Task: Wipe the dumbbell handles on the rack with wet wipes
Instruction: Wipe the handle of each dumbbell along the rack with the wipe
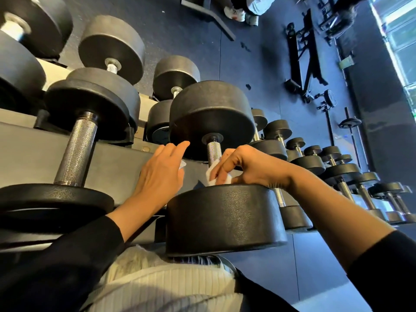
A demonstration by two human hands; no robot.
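- Right hand (pixel 244 167), frame centre: fingers curled, pinching crumpled white wet wipe (pixel 212 176) against knurled steel dumbbell handle (pixel 213 152), low on the bar.
- Left hand (pixel 161 174), just left: fingers straight, slightly spread; white scrap beneath.
- Grey metal rack (pixel 112 158) behind.

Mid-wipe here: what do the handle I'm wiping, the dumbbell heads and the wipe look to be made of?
Handle: bare metal, likely steel; silvery with cross-hatched knurling.
Dumbbell heads: matte black with a pebbled skin, probably rubber or urethane coating; the core cannot be seen.
Wipe: thin white nonwoven-looking sheet, crumpled under the right hand; dampness cannot be judged.
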